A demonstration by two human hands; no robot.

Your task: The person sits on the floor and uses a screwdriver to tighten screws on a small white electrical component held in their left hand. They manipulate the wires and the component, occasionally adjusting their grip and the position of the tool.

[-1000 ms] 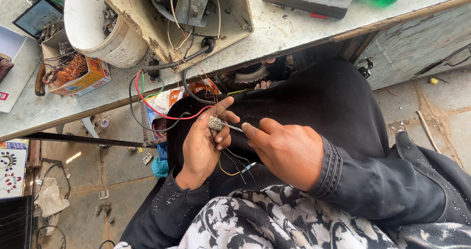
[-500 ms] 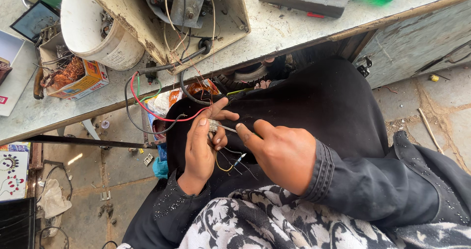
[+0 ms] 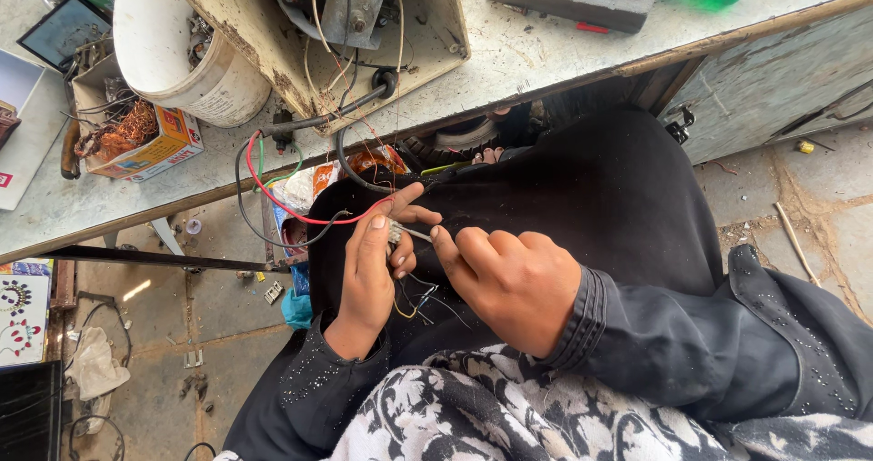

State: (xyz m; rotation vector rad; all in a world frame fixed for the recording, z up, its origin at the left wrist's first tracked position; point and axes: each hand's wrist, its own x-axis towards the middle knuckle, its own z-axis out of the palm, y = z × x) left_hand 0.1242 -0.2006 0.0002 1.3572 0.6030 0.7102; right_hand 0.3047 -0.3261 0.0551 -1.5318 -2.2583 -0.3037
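Two hands are held over a black-clothed lap, below the grey worn counter (image 3: pixel 564 56). A small grey ribbed metal component (image 3: pixel 395 233) is pinched by the left hand (image 3: pixel 368 275); a thin pale rod (image 3: pixel 418 234), gripped by the right hand (image 3: pixel 509 279), is touched to it. Red insulated wire (image 3: pixel 300 214) is looped from the component toward the counter.

Pretty cramped here: loose wires (image 3: pixel 300 208) loop down off the worktop (image 3: pixel 546 56) edge right above the left hand (image 3: pixel 371 270), and the open box (image 3: pixel 364 34) and bucket (image 3: pixel 182 61) crowd the far left. Only open room is over the lap (image 3: pixel 591 197) to the right.
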